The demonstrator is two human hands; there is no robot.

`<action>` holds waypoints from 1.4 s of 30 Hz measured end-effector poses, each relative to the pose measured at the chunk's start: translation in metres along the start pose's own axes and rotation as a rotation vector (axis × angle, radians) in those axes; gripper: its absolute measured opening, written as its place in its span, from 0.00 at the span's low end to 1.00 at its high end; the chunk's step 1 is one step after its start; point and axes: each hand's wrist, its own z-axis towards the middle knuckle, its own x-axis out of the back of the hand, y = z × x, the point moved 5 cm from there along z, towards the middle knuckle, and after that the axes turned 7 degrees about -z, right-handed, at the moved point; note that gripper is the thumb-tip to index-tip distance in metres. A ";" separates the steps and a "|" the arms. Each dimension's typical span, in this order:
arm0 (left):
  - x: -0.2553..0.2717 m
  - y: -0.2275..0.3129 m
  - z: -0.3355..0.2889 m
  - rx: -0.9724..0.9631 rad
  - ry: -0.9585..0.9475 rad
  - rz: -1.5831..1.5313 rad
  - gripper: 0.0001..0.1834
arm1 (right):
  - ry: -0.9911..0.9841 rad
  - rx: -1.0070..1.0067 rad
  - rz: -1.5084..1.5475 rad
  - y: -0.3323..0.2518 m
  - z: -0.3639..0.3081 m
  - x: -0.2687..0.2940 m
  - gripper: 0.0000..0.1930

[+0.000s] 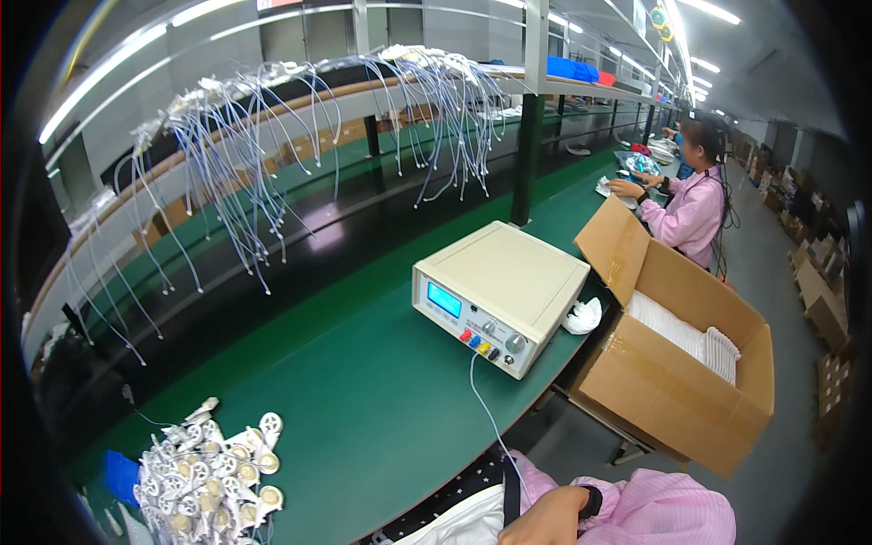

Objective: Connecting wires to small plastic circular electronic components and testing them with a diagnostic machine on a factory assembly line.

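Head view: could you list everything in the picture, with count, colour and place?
Bench instrument: one, cream, near the centre
Thin cable: one, whitish, from the instrument's front toward the lower edge
Workbench: one, green, across the middle
Crumpled item: one, white, right of the instrument
Cardboard box: one, brown, open, at right
Packed items: uncountable, white, inside the box
Parts pile: many parts, white and cream, lower left
Blue object: one, blue, left of the pile
Hanging cables: many, white and bluish, upper left
Bins: several, blue and red, upper shelf
Co-worker: one, pink clothing, upper right
Ceiling lights: several, white, overhead
Right hand: one, pink sleeve, black wristband, lower edge
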 end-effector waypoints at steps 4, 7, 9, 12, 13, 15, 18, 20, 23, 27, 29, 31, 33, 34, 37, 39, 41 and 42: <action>-0.030 0.015 0.015 -0.180 -0.143 -0.341 0.12 | 0.006 -0.076 -0.030 -0.015 0.005 0.002 0.06; -0.032 0.007 0.034 0.011 0.033 -0.370 0.14 | 0.144 -0.152 0.038 -0.016 -0.001 0.005 0.06; -0.049 0.023 0.036 -0.117 -0.091 -0.405 0.14 | 0.182 -0.069 -0.047 -0.019 -0.005 0.012 0.06; -0.045 0.025 0.045 -0.033 -0.137 -0.383 0.13 | 0.267 0.007 -0.087 -0.023 -0.006 0.022 0.06; -0.043 0.026 0.048 -0.075 -0.155 -0.423 0.13 | 0.317 0.028 -0.116 -0.023 -0.004 0.026 0.07; -0.038 0.039 0.044 -0.290 -0.168 -0.461 0.12 | 0.333 0.050 -0.125 -0.017 -0.003 0.029 0.07; -0.032 0.058 0.037 -0.616 -0.064 -0.335 0.12 | 0.365 0.069 -0.094 -0.011 -0.002 0.035 0.08; -0.033 0.044 0.055 -0.319 -0.160 -0.419 0.13 | 0.378 -0.035 -0.089 -0.009 0.001 0.046 0.08; -0.042 0.054 0.054 -0.610 -0.254 -0.290 0.13 | 0.355 -0.023 -0.080 -0.003 0.006 0.054 0.07; -0.038 0.025 0.060 -0.261 -0.082 -0.269 0.15 | 0.356 -0.008 -0.071 0.002 0.006 0.068 0.06; -0.045 0.011 0.061 -0.147 -0.139 -0.370 0.15 | 0.384 -0.050 -0.071 0.006 0.006 0.077 0.07; -0.067 0.015 0.047 -0.271 -0.335 -0.497 0.16 | 0.373 -0.048 -0.051 0.006 0.004 0.080 0.07; -0.074 0.009 0.046 -0.295 -0.426 -0.478 0.16 | 0.364 -0.048 -0.025 0.009 0.003 0.083 0.07; -0.076 0.007 0.046 -0.263 -0.462 -0.485 0.17 | 0.362 -0.018 -0.034 0.010 0.004 0.083 0.07; -0.073 -0.007 0.047 -0.078 -0.316 -0.524 0.18 | 0.359 -0.010 -0.043 0.009 0.000 0.082 0.07; -0.070 -0.009 0.048 -0.056 -0.272 -0.537 0.18 | 0.363 -0.028 -0.053 0.011 -0.001 0.082 0.07; -0.069 -0.014 0.047 -0.041 -0.223 -0.556 0.18 | 0.389 0.009 -0.056 0.011 -0.002 0.085 0.07; -0.070 -0.015 0.046 -0.058 -0.233 -0.532 0.18 | 0.393 0.010 -0.059 0.012 -0.002 0.086 0.07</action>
